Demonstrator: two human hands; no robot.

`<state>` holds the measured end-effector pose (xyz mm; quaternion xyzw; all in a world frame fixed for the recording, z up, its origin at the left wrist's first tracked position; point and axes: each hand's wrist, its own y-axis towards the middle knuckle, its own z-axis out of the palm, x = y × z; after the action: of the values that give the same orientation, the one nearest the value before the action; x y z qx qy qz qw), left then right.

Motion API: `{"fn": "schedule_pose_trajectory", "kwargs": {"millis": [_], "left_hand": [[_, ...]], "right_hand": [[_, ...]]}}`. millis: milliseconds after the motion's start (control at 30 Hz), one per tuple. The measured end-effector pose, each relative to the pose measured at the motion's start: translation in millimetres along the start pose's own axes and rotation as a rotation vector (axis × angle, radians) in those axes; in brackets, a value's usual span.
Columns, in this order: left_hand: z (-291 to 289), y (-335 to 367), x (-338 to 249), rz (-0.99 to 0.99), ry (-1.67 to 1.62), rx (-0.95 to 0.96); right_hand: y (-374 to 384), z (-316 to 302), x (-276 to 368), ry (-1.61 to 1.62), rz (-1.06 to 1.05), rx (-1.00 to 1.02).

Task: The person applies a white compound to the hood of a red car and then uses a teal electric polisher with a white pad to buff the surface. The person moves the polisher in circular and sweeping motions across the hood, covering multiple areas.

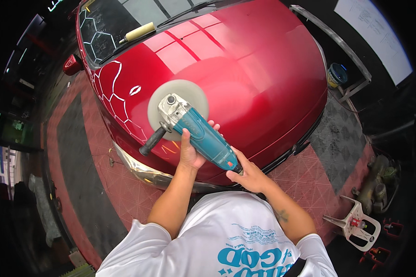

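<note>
A teal electric car polisher point(207, 141) with a metal gear head is between my hands, its round pale pad point(189, 91) on the red car hood point(245, 83). My left hand point(192, 154) wraps the middle of the polisher's body, thumb on the near side and fingertips showing past the far side. At the rear end, by the cord, my right hand point(249, 174) grips the polisher with the thumb near its tip. The black side handle point(153, 140) sticks out to the left, with no hand on it. The pad hides the hood under it.
A pale yellow bottle point(140, 32) lies at the base of the windshield point(120, 25). To the right are a metal frame point(339, 41), a bucket point(337, 75), a white plastic chair point(359, 224) and a compressor-like machine point(379, 182). Red and grey floor tiles point(85, 161) surround the car.
</note>
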<state>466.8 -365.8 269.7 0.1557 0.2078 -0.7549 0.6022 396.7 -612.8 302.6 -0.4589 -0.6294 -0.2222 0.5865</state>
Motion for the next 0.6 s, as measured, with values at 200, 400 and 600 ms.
{"fn": "schedule_pose_trajectory", "kwargs": {"millis": [200,400,600], "left_hand": [[30,30,56,-0.246,0.063,0.049],[64,101,90,-0.396,0.114,0.130],[85,112,61,-0.368,0.124,0.124]], "right_hand": [[-47,-14,-19,0.200,0.227,-0.189],[-48,-51,-17,0.395,0.197,-0.305],[-31,-55,3,0.631,0.208,-0.181]]}}
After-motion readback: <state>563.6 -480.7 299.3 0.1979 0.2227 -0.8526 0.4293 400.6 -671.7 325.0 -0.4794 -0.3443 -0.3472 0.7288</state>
